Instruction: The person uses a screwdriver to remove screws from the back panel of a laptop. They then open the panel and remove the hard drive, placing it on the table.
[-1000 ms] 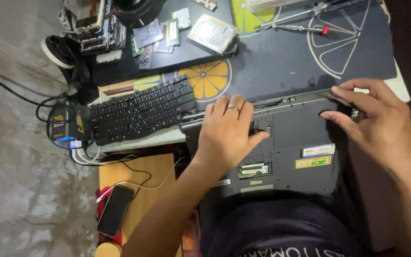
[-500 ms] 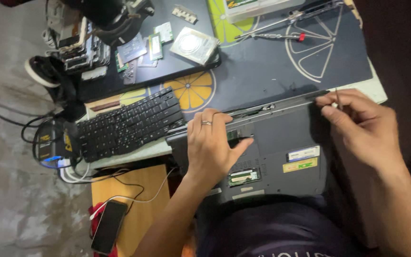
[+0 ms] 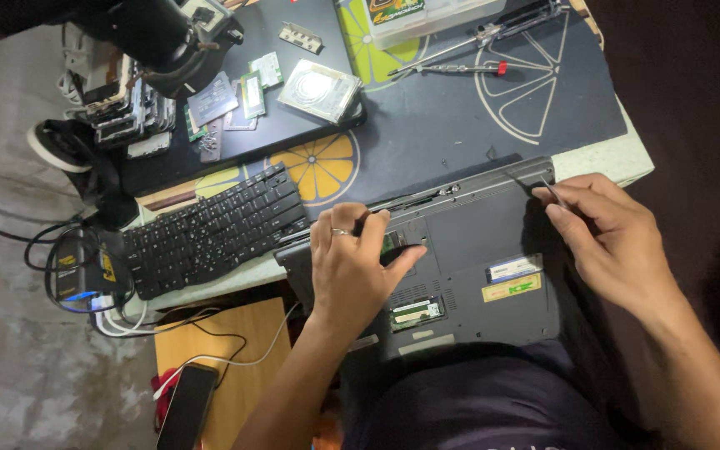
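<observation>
An upturned dark grey laptop [image 3: 468, 250] lies bottom side up across my lap and the table's front edge. My left hand [image 3: 356, 267], with a ring on one finger, lies flat on its left part, fingers spread over an open bay. My right hand [image 3: 614, 237] pinches a thin metal tool [image 3: 553, 193] at the laptop's far right corner. A green memory board [image 3: 417, 312] shows in a small opening near the laptop's front.
A loose black keyboard [image 3: 214, 229] lies to the left. On the dark mat [image 3: 460, 108] with citrus prints sit a silver drive [image 3: 320, 90], small circuit boards [image 3: 252, 92] and screwdrivers [image 3: 460, 62]. A phone [image 3: 187, 408] rests on a wooden stool, with cables beside it.
The view has shifted, so everything sits lower and further right. My right hand now pinches a thin tool at the laptop's corner. My left hand stays pressed on the laptop.
</observation>
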